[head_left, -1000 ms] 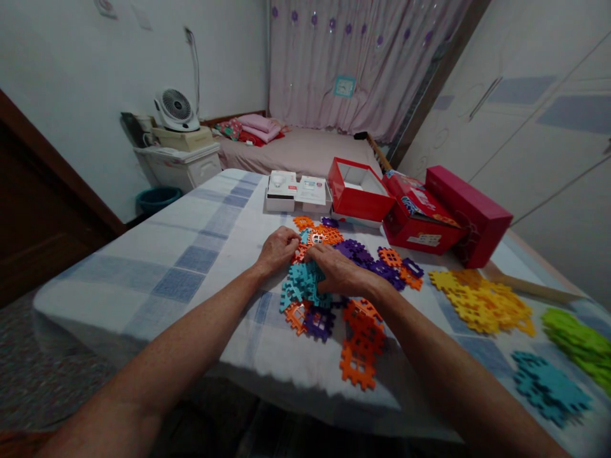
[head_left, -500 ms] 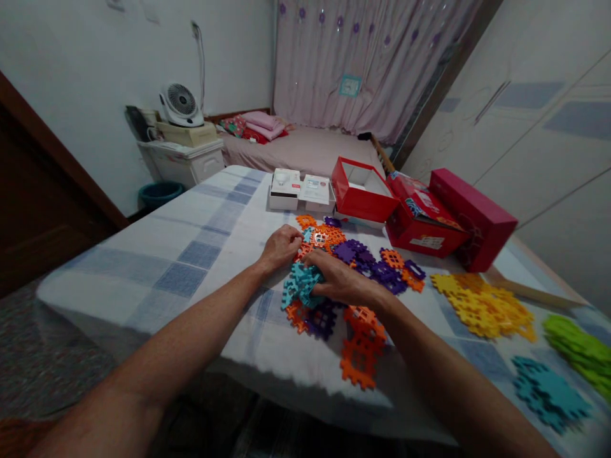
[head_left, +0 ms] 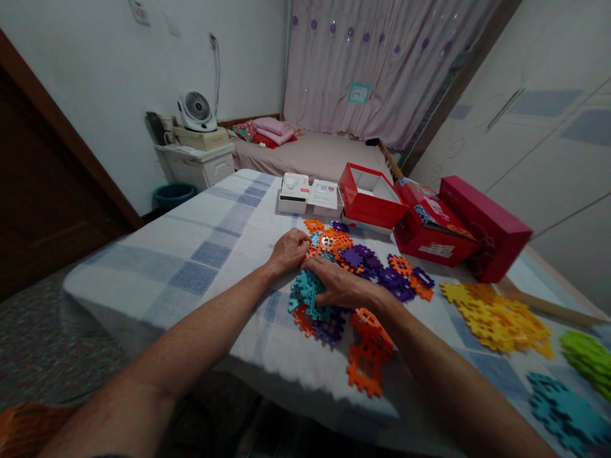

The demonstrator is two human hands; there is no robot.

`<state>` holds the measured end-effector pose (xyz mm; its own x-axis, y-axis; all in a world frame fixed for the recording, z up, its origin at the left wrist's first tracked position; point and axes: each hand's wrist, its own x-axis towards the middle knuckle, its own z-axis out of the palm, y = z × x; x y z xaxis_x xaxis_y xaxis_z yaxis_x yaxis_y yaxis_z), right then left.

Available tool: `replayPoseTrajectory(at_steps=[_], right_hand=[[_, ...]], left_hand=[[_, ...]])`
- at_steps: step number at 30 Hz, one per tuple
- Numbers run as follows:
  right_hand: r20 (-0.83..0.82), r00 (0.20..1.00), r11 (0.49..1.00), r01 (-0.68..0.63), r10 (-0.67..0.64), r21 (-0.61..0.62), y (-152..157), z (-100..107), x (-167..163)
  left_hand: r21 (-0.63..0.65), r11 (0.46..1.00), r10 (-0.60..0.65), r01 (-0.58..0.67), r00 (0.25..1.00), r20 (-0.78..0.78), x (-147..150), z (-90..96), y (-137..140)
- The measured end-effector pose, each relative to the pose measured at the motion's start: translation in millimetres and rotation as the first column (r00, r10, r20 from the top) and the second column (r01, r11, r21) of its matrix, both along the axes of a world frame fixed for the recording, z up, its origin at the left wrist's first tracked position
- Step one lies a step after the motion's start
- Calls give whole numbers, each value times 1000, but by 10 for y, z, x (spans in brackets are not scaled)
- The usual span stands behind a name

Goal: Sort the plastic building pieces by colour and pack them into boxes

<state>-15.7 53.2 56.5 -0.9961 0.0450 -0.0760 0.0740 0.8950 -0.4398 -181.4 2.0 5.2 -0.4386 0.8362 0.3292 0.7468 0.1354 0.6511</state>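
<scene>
Teal toothed tiles (head_left: 301, 292) have slid slightly toward the near edge, now covering more of the purple tile (head_left: 333, 327) and orange tile (head_left: 302, 320) beneath. From where I stand, the right hand's (head_left: 341, 283) grip looks clamped on them, thumb opposing fingers, over the checked tabletop (head_left: 157, 254). The left hand (head_left: 289, 249) has its fingers curled together beside a light-blue tile (head_left: 316, 238); whether it pinches anything, I can't tell. Yellow tiles (head_left: 496, 321) lie heaped near a magenta box (head_left: 499, 222).

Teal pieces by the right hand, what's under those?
An orange piece and a purple piece show past the near edge of the teal pieces; anything deeper under them or the right hand is covered.
</scene>
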Motion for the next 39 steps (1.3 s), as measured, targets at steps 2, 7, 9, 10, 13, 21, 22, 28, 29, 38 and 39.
replayPoseTrajectory(at_steps=[2,7,9,10,13,21,22,28,29,38,39], right_hand=[[4,1000,999,-27,27,-19,-3,-2,-2],[19,998,998,-55,55,-5,15,8,-94],[-10,999,999,-51,51,5,38,-6,-125],[-28,999,999,-45,45,10,50,-15,-133],[-45,999,1000,-13,14,14,66,-27,-116],[-58,978,967,190,-202,-169,45,54,50],[-75,968,954,223,-241,-200,70,54,64],[-83,892,830,374,-444,-413,166,-12,71],[-74,897,827,367,-436,-426,146,-24,61],[94,958,946,285,-273,-157,-57,52,-137],[118,956,951,282,-268,-126,-59,66,-162]], left_hand=[[2,1000,8,-8,1000,8,2,2,-2],[5,1000,11,-11,1000,11,-3,-9,-3],[3,1000,9,-9,1000,10,-4,-11,-3],[2,1000,10,-10,1000,10,-3,-10,-3],[0,1000,10,-10,1000,10,3,-3,-7],[10,1000,-9,9,1000,4,5,0,-14],[6,1000,-6,6,1000,7,4,-3,-11],[2,1000,-11,11,1000,8,-1,-6,4],[3,1000,-11,11,1000,8,-2,-5,3],[17,1000,-4,4,1000,13,-8,-6,-8],[13,1000,-7,7,1000,10,-7,-3,-8]])
